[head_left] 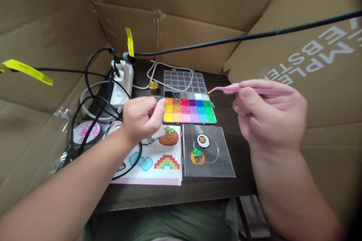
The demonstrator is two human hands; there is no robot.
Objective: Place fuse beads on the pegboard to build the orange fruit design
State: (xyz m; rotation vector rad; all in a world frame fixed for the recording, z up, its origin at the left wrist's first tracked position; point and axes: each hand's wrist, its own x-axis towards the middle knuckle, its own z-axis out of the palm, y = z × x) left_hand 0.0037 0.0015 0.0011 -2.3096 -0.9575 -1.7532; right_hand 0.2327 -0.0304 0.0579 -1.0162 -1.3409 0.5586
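Cardboard walls surround the desk [243,165], where the right hand [268,118] clamps pink tweezers [254,90] above the bead box [189,112]. The left hand [141,118] has its grip curled together. Setting a bead on the pegboard [217,158] probably needs steady aim.

Brown cardboard walls [198,3] all round, dark wooden table [169,196], black cable [254,35] strung across

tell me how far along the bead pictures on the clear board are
Done, it seems: a fried egg on the clear board. In hand: an orange fruit with a green top below it, maybe unfinished; the right hand holds pink tweezers raised, the left hand is closed in a fist. Left: the rainbow and blue heart on the pattern sheet have no match on the board.
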